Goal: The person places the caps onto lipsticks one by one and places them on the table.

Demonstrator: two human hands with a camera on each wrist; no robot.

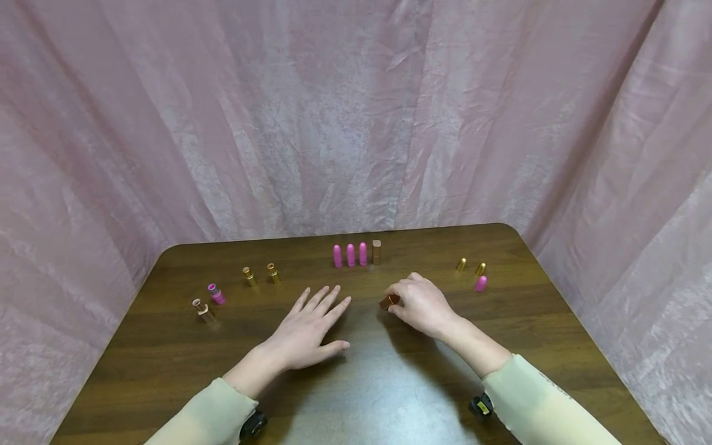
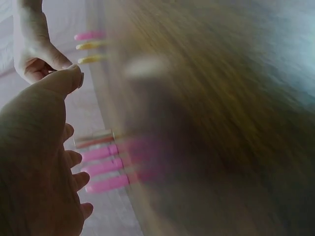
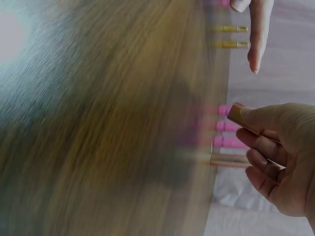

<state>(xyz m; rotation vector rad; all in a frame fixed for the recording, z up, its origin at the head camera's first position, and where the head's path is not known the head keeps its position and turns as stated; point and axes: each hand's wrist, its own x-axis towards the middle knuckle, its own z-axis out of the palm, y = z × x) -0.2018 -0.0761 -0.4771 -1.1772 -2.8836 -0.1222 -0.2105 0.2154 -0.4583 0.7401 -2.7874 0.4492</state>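
My right hand point(image 1: 421, 306) pinches a short rose-gold lipstick cap point(image 1: 389, 301) between thumb and fingers, over the middle of the table. Seen from the right wrist, the cap point(image 3: 242, 118) is tilted, with the thumb along its side. Its far end is hidden by the fingers. My left hand point(image 1: 303, 334) is spread palm down, fingers straight, holding nothing. Beyond the hands stand three pink lipsticks point(image 1: 351, 255) in a row, a rose-gold lipstick point(image 1: 376, 253) at their right end. To the left stands an uncapped rose-gold lipstick base point(image 1: 204, 311), beside an uncapped pink one point(image 1: 216, 294).
Two uncapped gold lipstick bases point(image 1: 249, 276) stand at the back left. Two small gold caps point(image 1: 461, 264) and a pink cap point(image 1: 481, 283) stand at the back right. The wooden table point(image 1: 167, 383) ends against a pink curtain point(image 1: 334, 123).
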